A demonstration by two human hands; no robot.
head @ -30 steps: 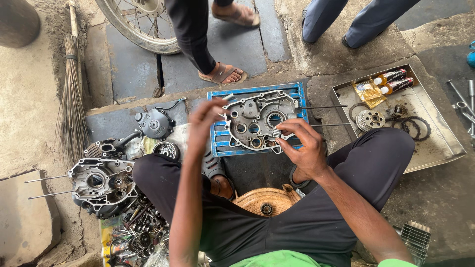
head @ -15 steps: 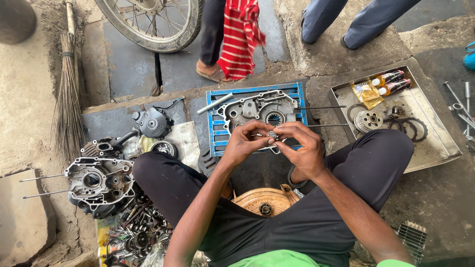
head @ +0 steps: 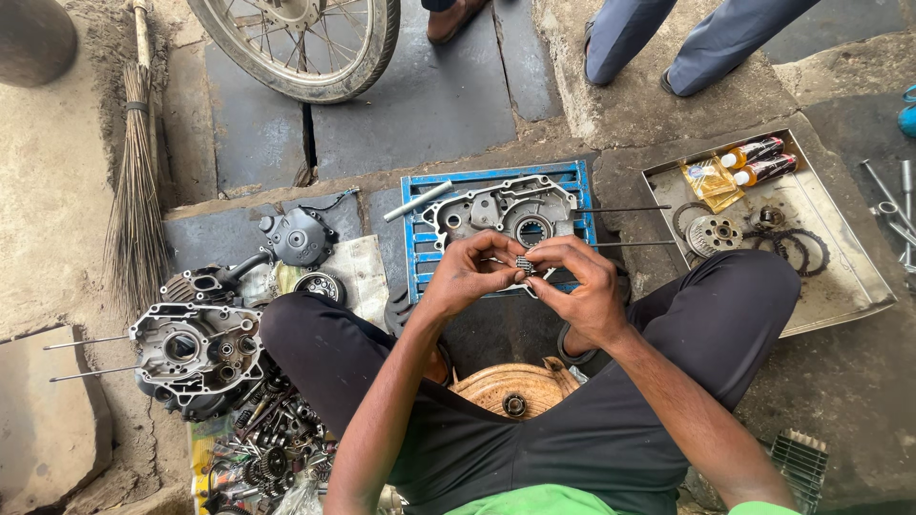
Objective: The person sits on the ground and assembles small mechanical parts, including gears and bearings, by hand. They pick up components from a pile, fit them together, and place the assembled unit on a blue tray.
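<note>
Sitting cross-legged over a round wooden stool (head: 515, 391), the person pinched a small ridged metal part (head: 526, 264) between the fingertips of the left hand (head: 469, 274) and right hand (head: 582, 286), both closed on it just above the lap. Beyond the hands, a blue crate (head: 420, 243) carried an engine crankcase half (head: 506, 215). To the right, a shallow metal tray (head: 849, 286) held 2 small bottles (head: 759, 160), a yellow sachet (head: 708, 179), a sprocket (head: 714, 234) and a chain loop (head: 797, 250). Farther off stood a spoked wheel (head: 305, 43).
</note>
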